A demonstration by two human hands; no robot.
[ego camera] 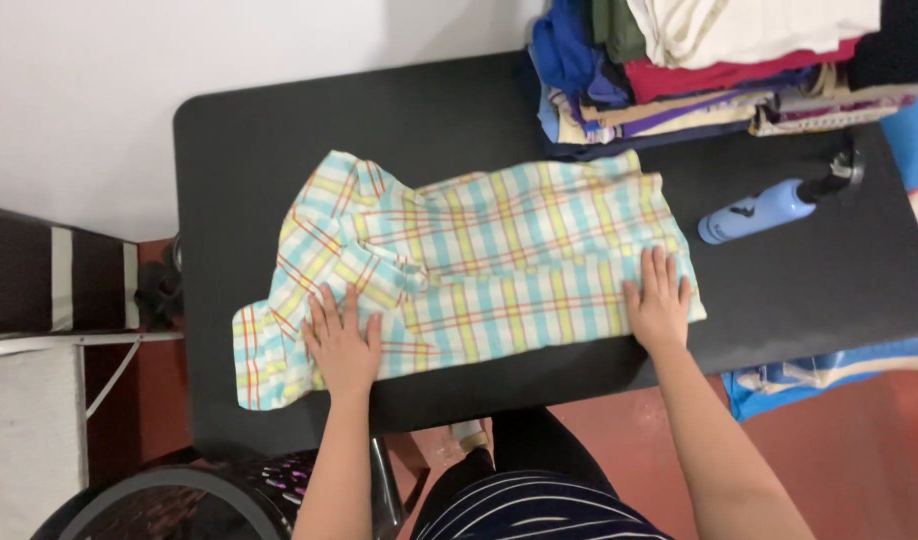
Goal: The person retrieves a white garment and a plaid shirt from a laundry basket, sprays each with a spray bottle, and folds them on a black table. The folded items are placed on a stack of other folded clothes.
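Observation:
A checked shirt (479, 255) in pale blue, yellow and white with orange lines lies spread across the black table (249, 140), collar end to the left. My left hand (341, 340) rests flat, fingers spread, on the shirt's near left part by a sleeve. My right hand (658, 300) presses flat on the shirt's near right corner. Neither hand grips the cloth.
A stack of folded clothes (699, 60) stands at the table's far right. A light blue bottle with a black cap (769, 208) lies right of the shirt. A dark round basket (179, 505) sits on the floor at lower left. Blue cloth (819, 375) hangs under the table's right edge.

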